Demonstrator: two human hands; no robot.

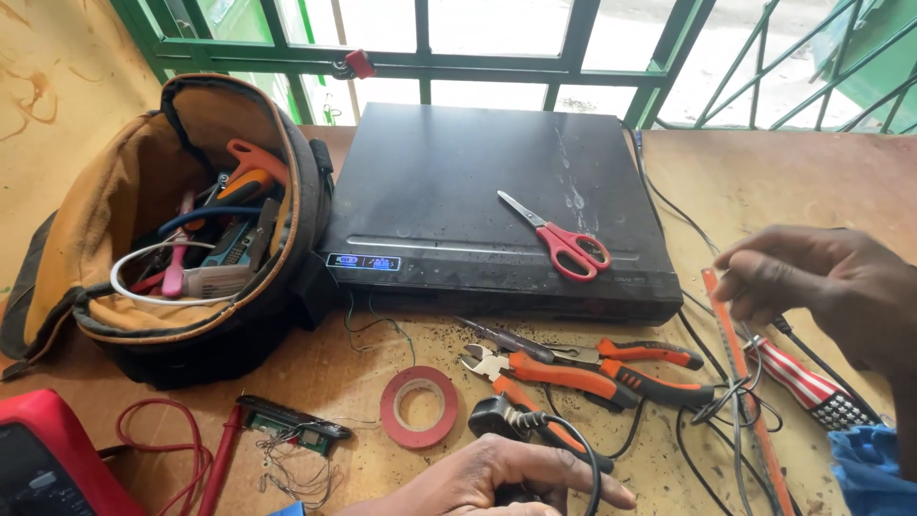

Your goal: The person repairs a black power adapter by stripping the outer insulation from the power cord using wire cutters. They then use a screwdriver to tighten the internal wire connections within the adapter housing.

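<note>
My left hand lies low at the front centre, its fingers closed over a black cable that loops up to a black plug. My right hand hovers at the right with curled, pinched fingers just beside the top end of a thin orange strip. What it grips, if anything, is too blurred to tell. Between the hands lie orange-handled pliers and side cutters. Just left of the plug lies a red tape roll.
A black player box with red-handled scissors on it fills the middle back. An open tool bag stands at the left, with a red meter and a small circuit board in front. A red-and-white striped tool and tangled wires lie at the right.
</note>
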